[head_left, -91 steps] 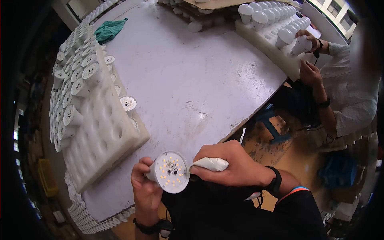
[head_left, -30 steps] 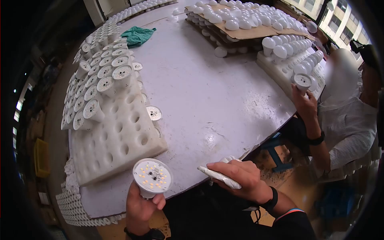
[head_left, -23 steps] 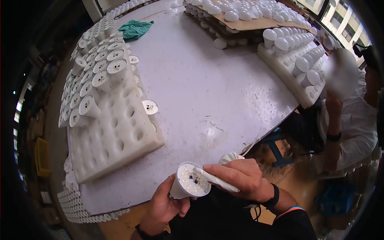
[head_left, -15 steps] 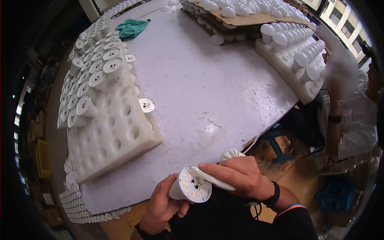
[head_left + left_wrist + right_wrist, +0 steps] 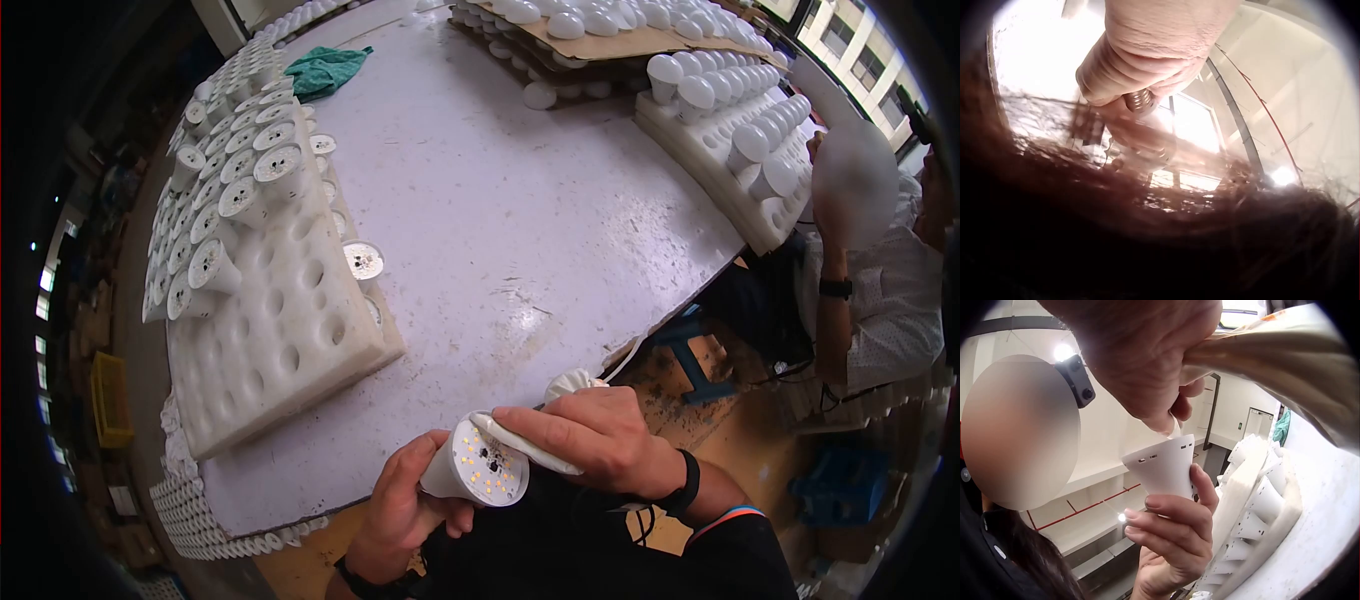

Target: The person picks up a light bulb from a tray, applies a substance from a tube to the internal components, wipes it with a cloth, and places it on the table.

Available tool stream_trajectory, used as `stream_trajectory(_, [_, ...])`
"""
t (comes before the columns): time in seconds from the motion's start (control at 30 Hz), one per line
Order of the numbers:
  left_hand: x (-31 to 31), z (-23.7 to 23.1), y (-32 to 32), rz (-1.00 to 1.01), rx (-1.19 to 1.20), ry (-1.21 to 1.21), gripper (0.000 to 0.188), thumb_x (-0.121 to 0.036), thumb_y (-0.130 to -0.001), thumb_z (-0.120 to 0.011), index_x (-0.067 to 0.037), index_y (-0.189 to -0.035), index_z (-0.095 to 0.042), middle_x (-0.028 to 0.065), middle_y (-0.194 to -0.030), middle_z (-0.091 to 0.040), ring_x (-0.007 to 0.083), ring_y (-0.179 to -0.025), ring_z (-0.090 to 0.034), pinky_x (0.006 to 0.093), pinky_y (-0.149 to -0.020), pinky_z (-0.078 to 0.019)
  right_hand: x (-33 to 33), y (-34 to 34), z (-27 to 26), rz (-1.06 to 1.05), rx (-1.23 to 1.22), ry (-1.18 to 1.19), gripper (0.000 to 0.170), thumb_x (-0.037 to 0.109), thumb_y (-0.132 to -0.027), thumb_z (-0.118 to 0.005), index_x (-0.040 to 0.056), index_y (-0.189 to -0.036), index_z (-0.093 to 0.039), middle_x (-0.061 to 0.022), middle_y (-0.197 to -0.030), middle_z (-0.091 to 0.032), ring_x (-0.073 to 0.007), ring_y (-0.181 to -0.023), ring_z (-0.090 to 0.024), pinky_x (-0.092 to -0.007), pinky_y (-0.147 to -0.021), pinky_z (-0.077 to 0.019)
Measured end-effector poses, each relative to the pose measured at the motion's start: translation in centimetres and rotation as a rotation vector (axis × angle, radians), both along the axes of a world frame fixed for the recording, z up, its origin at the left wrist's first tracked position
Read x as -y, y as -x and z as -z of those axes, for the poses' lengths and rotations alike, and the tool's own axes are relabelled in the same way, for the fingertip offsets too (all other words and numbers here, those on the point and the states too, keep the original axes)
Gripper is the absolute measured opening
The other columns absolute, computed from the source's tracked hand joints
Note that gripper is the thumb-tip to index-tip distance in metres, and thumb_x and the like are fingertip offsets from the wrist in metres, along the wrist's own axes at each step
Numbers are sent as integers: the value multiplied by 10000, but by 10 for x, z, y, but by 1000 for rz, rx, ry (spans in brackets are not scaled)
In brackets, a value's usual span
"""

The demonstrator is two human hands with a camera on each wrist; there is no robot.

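Observation:
My left hand (image 5: 405, 505) grips a white LED bulb body (image 5: 445, 480) without its dome. The round board (image 5: 490, 462), dotted with yellow LEDs, faces up and tilts to the right. In the left wrist view the metal screw cap (image 5: 1141, 100) shows below the fingers. My right hand (image 5: 612, 440) squeezes a white squeeze bag (image 5: 545, 455), index finger laid along it. The bag's narrow end meets the upper rim of the bulb body. In the right wrist view the bag (image 5: 1266, 356) trails out behind my right hand (image 5: 1141, 362), above the bulb body (image 5: 1166, 472).
At left, a white foam rack (image 5: 285, 340) holds rows of open bulb bodies (image 5: 210, 265) and bare holes. Another foam rack (image 5: 690, 165) with domed bulbs stands at right, beside a seated person (image 5: 880, 290). A green cloth (image 5: 328, 72) and stacked domes (image 5: 600, 22) lie farther back.
Since 1.0 s ago, my left hand has brought the bulb body rightward to the bag, and its board has tilted. Lately the bag's tip has shifted slightly left at the rim.

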State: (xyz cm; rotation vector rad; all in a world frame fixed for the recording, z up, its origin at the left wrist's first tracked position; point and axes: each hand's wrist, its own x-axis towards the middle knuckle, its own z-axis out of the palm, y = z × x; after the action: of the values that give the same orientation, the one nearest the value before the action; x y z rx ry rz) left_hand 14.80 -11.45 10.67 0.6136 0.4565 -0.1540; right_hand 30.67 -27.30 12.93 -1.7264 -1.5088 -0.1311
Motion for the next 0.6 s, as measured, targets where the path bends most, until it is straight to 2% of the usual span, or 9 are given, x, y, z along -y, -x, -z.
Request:
stream_trajectory(0.1, [-2, 1, 1, -33, -7, -88, 491, -412, -883, -359, 31, -1088, -416, 179, -815, -588, 216, -517, -591, 270, -393, -478, -1, -1, 0, 6, -8, -34, 358, 83, -616, -660, 33, -967, -618, -18, -567, -492, -135, -444, -500, -257, -384, -378])
stream_trajectory(0.17, [-4, -3, 2, -60, 16, -104, 455, -350, -868, -425, 32, -1114, -400, 186, -926, -570, 248, -657, -618, 297, -483, -526, -1, -2, 2, 10, -5, -31, 347, 86, -612, -661, 32, -952, -619, -19, -563, -483, -140, -442, -499, -259, -386, -378])
stream_trajectory(0.2, [-2, -5, 1, -55, 15, -103, 455, -350, -868, -425, 32, -1114, -400, 186, -926, -570, 248, -657, -618, 297, -483, -526, -1, -2, 3, 10, -1, -29, 337, 89, -608, -661, 31, -937, -620, -19, -558, -475, -144, -441, -498, -261, -387, -378])
stream_trajectory(0.27, [3, -9, -1, -172, 82, -166, 418, -242, -841, -489, 31, -1142, -391, 195, -1034, -533, 274, -827, -604, 335, -607, -550, -2, -3, 1, 12, -3, -16, 317, 94, -614, -660, 33, -922, -618, -19, -554, -465, -147, -439, -495, -261, -390, -378])
stream_trajectory(0.3, [2, -10, -1, -167, 80, -165, 418, -242, -841, -489, 31, -1142, -391, 195, -1034, -533, 274, -827, -604, 335, -607, -550, -2, -3, 1, 10, -3, -4, 297, 99, -621, -658, 35, -907, -616, -18, -549, -455, -150, -438, -493, -261, -392, -377])
stream_trajectory(0.37, [0, -11, -2, -180, 123, -174, 402, -140, -807, -520, 27, -1152, -399, 201, -1109, -491, 284, -948, -562, 383, -726, -534, -2, -4, 2, 9, -6, 12, 279, 104, -627, -658, 37, -894, -612, -18, -549, -449, -152, -438, -491, -263, -393, -378])
stream_trajectory(0.6, [-2, -15, 1, -197, 137, -234, 352, -42, -772, -498, 23, -1114, -445, 206, -1109, -490, 297, -995, -533, 439, -818, -486, 0, -5, 8, -13, -9, 68, 233, 128, -648, -660, 45, -856, -595, -22, -568, -451, -159, -446, -493, -273, -397, -381])
